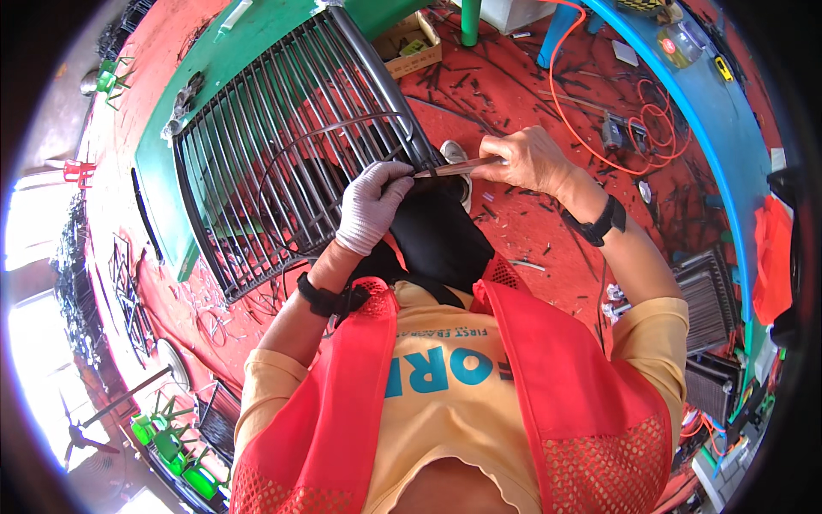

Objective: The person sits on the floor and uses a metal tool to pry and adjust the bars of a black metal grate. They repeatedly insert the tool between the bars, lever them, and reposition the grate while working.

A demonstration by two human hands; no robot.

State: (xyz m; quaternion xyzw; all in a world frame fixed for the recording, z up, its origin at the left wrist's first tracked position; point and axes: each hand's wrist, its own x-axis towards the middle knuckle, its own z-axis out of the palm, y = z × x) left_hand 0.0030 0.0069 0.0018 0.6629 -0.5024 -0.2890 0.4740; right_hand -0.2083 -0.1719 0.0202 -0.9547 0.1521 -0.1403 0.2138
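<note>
A black slatted frame (282, 137) with many parallel bars lies tilted across a green table, its near corner over my lap. My left hand (374, 204), in a pale knit glove, is closed in a pinch at that corner; what its fingertips hold is hidden. From there a flat, narrow, shiny brownish piece (454, 167) reaches across to my bare right hand (531, 161), whose fingers are closed on its other end. Whether it is a blade or a strip I cannot tell. A thin dark strip (342, 122) curves in a loose loop over the bars.
The green table (163, 171) stands ahead on the left. An open cardboard box (411, 47) sits beyond the frame. Dark offcuts litter the red floor (505, 231). An orange hose (565, 111) coils near a blue-edged table (728, 128). More slatted panels (706, 300) stand at the right.
</note>
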